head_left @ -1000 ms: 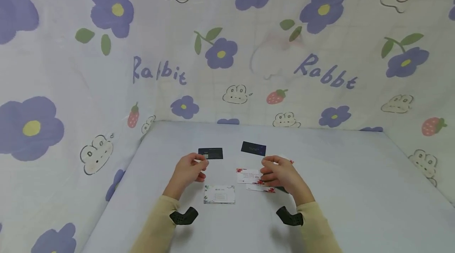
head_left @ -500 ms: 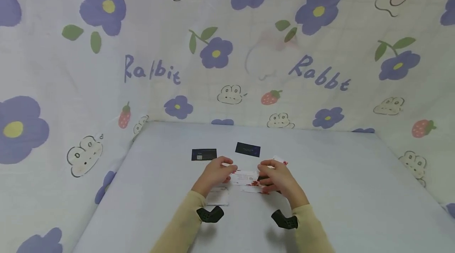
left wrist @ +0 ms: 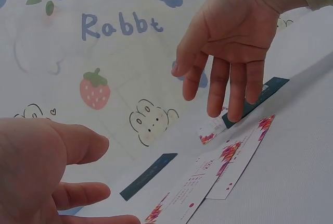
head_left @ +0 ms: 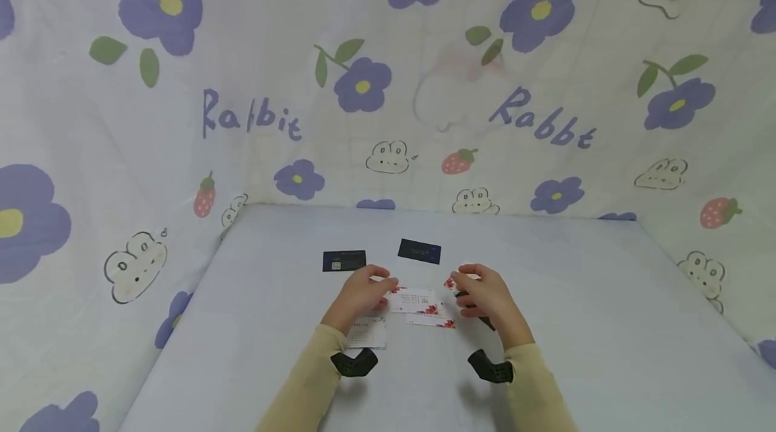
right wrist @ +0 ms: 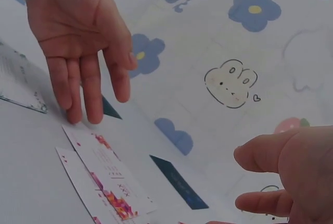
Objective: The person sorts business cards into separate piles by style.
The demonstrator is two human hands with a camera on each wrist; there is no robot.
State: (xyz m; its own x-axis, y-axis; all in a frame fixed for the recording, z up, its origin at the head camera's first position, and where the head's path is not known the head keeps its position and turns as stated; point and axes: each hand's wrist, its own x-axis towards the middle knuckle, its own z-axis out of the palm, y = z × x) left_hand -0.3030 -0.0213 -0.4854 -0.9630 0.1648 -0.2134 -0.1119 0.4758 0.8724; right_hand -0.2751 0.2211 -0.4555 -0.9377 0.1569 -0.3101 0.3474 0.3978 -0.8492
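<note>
My left hand [head_left: 359, 297] hovers at the left end of a white business card with red flowers [head_left: 412, 301], its fingers loosely bent and holding nothing. A second red-flowered card [head_left: 429, 320] lies partly under that one. Beneath my left wrist is a white card with a leafy border [head_left: 368, 334], partly hidden. On the other side, my right hand [head_left: 490, 297] hangs over a dark card [head_left: 487, 323] and another red-flowered card [head_left: 450, 283], both partly covered by it. In the left wrist view the right fingers [left wrist: 237, 88] point down, apart and with nothing between them.
Two more dark cards, one at the back left [head_left: 343, 261] and one at the back middle [head_left: 419, 251], lie flat on the white table [head_left: 582, 324]. A patterned cloth [head_left: 339, 142] with flowers and rabbits stands behind and beside the table.
My left hand has moved right, from beside the leafy card to the red-flowered cards. The right hand has drawn slightly right, uncovering more of them. The camera view has shifted a little.
</note>
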